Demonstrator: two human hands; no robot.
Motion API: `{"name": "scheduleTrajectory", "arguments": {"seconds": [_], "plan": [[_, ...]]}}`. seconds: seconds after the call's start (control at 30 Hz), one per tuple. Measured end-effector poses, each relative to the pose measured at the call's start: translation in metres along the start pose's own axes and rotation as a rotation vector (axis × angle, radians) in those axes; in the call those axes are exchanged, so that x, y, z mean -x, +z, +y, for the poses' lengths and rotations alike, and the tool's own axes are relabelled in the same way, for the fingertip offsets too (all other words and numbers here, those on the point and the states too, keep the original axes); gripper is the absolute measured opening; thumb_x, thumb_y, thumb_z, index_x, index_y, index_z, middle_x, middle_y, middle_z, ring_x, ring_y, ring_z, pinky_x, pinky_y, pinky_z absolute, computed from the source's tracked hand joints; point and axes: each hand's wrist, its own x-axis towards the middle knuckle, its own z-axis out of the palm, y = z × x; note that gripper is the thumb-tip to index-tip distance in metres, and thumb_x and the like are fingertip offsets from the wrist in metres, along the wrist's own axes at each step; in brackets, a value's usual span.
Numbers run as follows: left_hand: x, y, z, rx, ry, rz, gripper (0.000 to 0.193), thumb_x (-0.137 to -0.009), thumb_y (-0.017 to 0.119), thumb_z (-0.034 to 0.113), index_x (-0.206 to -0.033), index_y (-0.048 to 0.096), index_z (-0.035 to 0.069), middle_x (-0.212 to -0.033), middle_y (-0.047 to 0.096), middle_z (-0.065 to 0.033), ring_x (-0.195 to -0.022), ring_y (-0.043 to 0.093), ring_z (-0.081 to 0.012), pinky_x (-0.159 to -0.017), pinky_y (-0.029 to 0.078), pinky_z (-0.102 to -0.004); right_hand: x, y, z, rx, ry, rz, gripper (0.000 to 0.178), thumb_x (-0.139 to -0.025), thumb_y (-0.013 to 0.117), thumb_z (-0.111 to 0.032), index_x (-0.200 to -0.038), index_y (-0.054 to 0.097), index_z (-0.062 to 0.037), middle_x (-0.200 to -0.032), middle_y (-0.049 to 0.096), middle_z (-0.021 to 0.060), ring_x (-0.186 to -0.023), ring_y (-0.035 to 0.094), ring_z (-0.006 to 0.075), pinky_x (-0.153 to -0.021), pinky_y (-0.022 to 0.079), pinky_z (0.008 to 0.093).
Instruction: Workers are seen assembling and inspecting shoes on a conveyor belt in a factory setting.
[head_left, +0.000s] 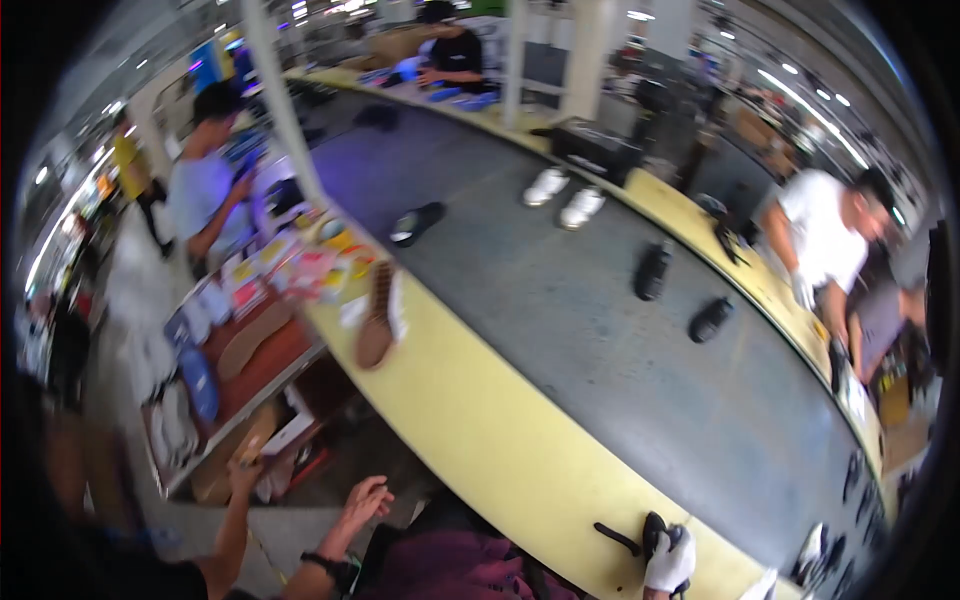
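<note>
Left hand [245,472]: at the box [215,470] on the rack's [250,350] low shelf; grip too blurred to tell.
Right hand [366,500]: open, fingers loose, empty, below the conveyor's yellow edge [470,420].
Shoe [378,318]: sole up on that edge, likely parked off the belt [600,380] within reach.

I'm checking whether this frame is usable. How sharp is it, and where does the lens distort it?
Head view: soft motion blur all over, so the pair of white shoes and the black shoes on the grey conveyor belt lack detail; fisheye bends the yellow belt edge; corners are black; ceiling lights glare; the left hand is blurred.
</note>
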Motion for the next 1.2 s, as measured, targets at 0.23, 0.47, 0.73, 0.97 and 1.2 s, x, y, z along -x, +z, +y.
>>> {"name": "scheduleTrajectory", "arguments": {"seconds": [0.23, 0.47, 0.73, 0.97, 1.2], "plan": [[0.008, 0.083, 0.146, -0.277, 0.323, -0.054, 0.035, -0.109, 0.053, 0.01, -0.142, 0.058, 0.0, -0.098, 0.078, -0.0125, -0.069, 0.07, -0.014, -0.065, 0.057, -0.029, -0.004, 0.008, 0.006, 0.159, -0.091, 0.012, 0.041, -0.078, 0.086, -0.021, -0.112, 0.067, -0.0076, -0.092, 0.069, 0.0129, -0.087, 0.067, 0.0381, -0.077, 0.051, 0.0493], [-0.006, 0.203, 0.199, -0.666, 0.669, -0.307, 0.034, -0.103, 0.062, 0.012, -0.135, 0.063, 0.002, -0.119, 0.075, -0.0156, -0.096, 0.074, -0.0269, -0.085, 0.06, -0.0403, -0.012, -0.002, -0.01, 0.195, -0.047, 0.038, 0.042, -0.081, 0.086, -0.024, -0.114, 0.068, -0.0062, -0.092, 0.069, 0.0137, -0.083, 0.067, 0.0371, -0.075, 0.052, 0.0502], [-0.035, 0.271, 0.169, -1.18, 1.235, -0.279, 0.074, -0.098, 0.069, 0.033, -0.158, 0.043, -0.001, -0.168, 0.034, -0.029, -0.159, 0.026, -0.0487, -0.127, 0.02, -0.0682, -0.019, 0.004, -0.025, 0.075, -0.018, -0.004, 0.036, -0.084, 0.085, -0.029, -0.108, 0.069, -0.008, -0.087, 0.07, 0.0122, -0.082, 0.07, 0.0345, -0.073, 0.055, 0.0473], [-0.035, 0.282, 0.168, -1.102, 1.297, -0.249, 0.073, -0.104, 0.065, 0.038, -0.164, 0.04, 0.004, -0.173, 0.032, -0.0233, -0.163, 0.022, -0.0447, -0.13, 0.016, -0.0648, -0.015, -0.006, -0.027, 0.083, 0.114, -0.108, 0.032, -0.089, 0.081, -0.035, -0.105, 0.069, -0.0097, -0.091, 0.07, 0.0135, -0.086, 0.071, 0.0365, -0.079, 0.056, 0.0489], [-0.038, 0.28, 0.168, -1.102, 1.377, -0.198, 0.07, -0.106, 0.063, 0.04, -0.162, 0.042, 0.004, -0.171, 0.036, -0.024, -0.161, 0.026, -0.0454, -0.128, 0.02, -0.0656, -0.034, -0.021, -0.008, -0.037, 0.235, -0.478, 0.049, -0.096, 0.073, -0.051, -0.113, 0.067, -0.0055, -0.102, 0.076, 0.0199, -0.094, 0.074, 0.0422, -0.082, 0.058, 0.0506]]}}
